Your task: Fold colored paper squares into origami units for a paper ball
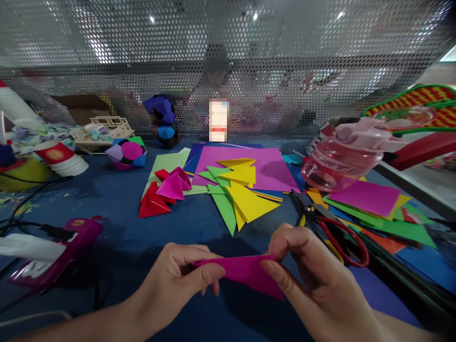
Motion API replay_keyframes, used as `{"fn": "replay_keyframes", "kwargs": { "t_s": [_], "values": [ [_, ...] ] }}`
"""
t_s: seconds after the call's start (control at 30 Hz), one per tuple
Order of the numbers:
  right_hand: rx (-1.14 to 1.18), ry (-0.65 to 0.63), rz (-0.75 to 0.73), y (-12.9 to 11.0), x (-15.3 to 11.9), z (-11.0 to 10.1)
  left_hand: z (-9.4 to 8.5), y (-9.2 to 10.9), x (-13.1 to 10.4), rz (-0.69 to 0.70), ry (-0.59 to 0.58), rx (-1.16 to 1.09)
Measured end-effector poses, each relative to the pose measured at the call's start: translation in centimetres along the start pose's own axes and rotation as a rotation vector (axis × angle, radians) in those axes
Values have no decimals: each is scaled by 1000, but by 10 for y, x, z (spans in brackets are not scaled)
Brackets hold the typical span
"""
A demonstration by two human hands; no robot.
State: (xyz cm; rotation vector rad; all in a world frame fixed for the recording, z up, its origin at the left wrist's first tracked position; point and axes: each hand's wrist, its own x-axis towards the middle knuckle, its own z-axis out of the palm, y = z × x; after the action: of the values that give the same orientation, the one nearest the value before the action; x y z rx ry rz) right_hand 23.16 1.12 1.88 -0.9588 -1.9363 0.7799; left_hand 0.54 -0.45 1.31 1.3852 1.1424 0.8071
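Observation:
A folded magenta sheet of paper [247, 273] is held above the blue table between my two hands. My left hand [181, 273] pinches its left end, thumb on the near face. At the other end, my right hand [306, 275] grips the upper corner between thumb and bent forefinger. Beyond the hands lie folded yellow paper pieces [249, 206] and green ones [226, 209], partly overlapping. Left of these sit folded red pieces [154, 202] and a magenta one [176, 184]. Purple paper sheets [270, 164] lie flat behind them.
Scissors with red handles [363, 251] lie right of my hands, near stacked coloured paper [370, 197] and a pink bottle [345, 152]. A purple power strip [60, 251] with cables is at left. Paper cups [62, 159] and a paper polyhedron [128, 153] stand behind, before a perforated metal screen [178, 42].

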Motion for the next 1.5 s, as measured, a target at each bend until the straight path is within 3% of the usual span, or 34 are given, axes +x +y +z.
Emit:
{"fn": "replay_keyframes", "kwargs": {
  "t_s": [0.17,0.6,0.73,0.9,1.1,1.5],
  "values": [
    [-24,34,2,1,1,-1,-2,-2,1,-60,1,-148],
    [54,16,183,0,10,-3,-3,-7,0,-50,-95,-227],
    [131,-22,254,1,13,-5,-4,-5,1,45,-88,-70],
    [202,-56,323,8,14,-6,-5,-1,0,179,2,235],
    [222,-82,357,11,17,-6,-7,-5,-1,233,-8,275],
    [300,-88,354,3,15,-5,-9,-6,-1,-24,-65,9]
  ]
}}
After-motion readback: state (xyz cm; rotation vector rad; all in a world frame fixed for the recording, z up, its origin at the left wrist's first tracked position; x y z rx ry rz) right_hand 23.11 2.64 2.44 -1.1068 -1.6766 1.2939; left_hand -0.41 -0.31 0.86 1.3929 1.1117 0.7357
